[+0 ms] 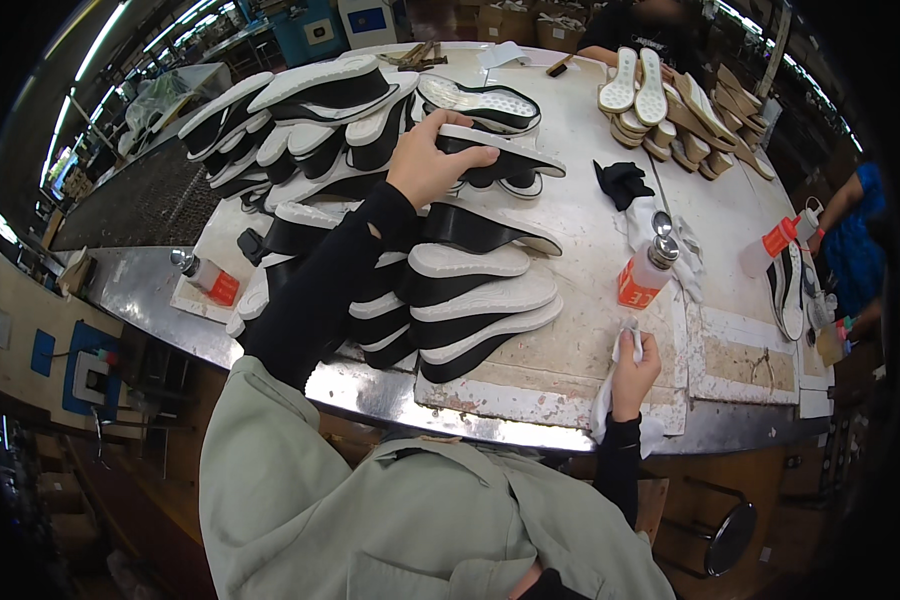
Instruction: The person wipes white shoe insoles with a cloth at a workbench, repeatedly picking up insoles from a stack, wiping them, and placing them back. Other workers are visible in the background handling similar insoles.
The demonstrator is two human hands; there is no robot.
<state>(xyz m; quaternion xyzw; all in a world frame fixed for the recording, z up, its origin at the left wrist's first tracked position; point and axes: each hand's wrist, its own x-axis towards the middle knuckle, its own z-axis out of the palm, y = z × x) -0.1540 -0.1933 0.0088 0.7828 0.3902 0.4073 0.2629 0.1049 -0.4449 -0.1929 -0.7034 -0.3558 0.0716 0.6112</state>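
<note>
My left hand [432, 160] reaches over the stacked soles, its fingers and thumb closed on a black wedge shoe sole [515, 157] with a white top edge. Below that sole lie more black-and-white wedge soles [470, 262], piled in rows. Near the table's front edge, my right hand [634, 376] pinches a white cloth [605, 400] that hangs down from its fingers. Just beyond the cloth stands a clear bottle [642, 277] with a metal pump top and a red label.
A second pump bottle [208, 278] stands at the left. Tan soles [670, 110] are heaped at the far right, near a black cloth [623, 183]. A red-capped bottle [773, 247] is at the right. Two other people are partly visible, one with a blue sleeve [850, 235]. A stool [732, 538] stands below.
</note>
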